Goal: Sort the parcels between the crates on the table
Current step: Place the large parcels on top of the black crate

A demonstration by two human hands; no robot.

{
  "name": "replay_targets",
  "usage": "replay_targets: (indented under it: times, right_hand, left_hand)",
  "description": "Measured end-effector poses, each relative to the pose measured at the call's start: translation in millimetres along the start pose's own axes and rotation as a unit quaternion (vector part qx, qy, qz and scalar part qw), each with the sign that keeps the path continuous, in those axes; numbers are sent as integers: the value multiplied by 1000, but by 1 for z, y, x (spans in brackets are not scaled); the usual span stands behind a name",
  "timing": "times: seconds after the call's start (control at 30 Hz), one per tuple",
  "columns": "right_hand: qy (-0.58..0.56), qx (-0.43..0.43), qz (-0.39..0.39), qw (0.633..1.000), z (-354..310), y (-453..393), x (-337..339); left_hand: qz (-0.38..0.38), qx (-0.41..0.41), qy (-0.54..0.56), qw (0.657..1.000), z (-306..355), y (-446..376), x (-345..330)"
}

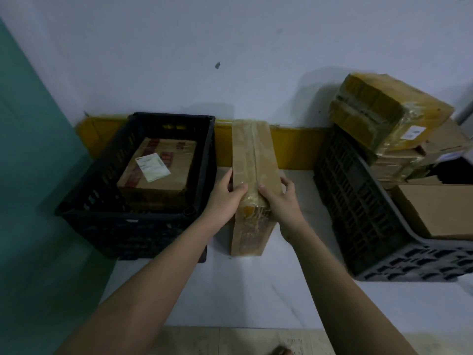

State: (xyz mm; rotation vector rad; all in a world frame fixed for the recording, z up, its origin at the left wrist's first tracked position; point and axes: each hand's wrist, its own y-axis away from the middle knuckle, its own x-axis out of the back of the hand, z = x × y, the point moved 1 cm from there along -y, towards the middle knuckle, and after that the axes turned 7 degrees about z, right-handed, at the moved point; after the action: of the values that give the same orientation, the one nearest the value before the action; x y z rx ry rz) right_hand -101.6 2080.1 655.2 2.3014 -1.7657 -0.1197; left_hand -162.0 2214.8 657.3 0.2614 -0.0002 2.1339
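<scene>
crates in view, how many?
2. Left crate on the table holds one parcel; right crate is piled with parcels and cut off by the frame edge. Both hands grip a parcel between them.

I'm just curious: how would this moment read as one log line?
both hands: left hand, right hand grip taped parcel | between crates | left crate: one parcel

I see two black lattice crates [163, 226] [363, 201], brown taped parcel [256, 160], white table [256, 290], yellow strip [294, 147], teal panel [30, 149], red-printed box [158, 170] with white label [152, 167].
</scene>
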Motion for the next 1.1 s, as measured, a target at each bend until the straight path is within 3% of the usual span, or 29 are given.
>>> replay_targets:
  times: [0.33,0.43,0.57,0.7,0.83,0.93,1.0,1.1]
  right_hand:
    - [48,180,-9,982,-10,29,-26]
    - [156,273,21,949,-22,35,-36]
    - [360,318,71,874,-36,50,-43]
    - [396,378,17,836,-51,64,-41]
    - [330,378,-85,861,-59,48,-23]
    - [249,361,16,899,-70,18,4]
    - [230,292,98,923,-74,-9,27]
    - [222,152,90,959,-66,-43,61]
  left_hand:
    - [20,117,16,993,49,-3,27]
    - [49,117,56,990,59,-9,29]
    - [82,110,108,985,71,-5,23]
    - [119,111,177,971,72,5,21]
    - [206,79,138,966,74,8,40]
    - [212,17,54,976,77,10,56]
    - [205,-16,38,978,80,10,68]
    - [201,-27,70,977,80,13,84]
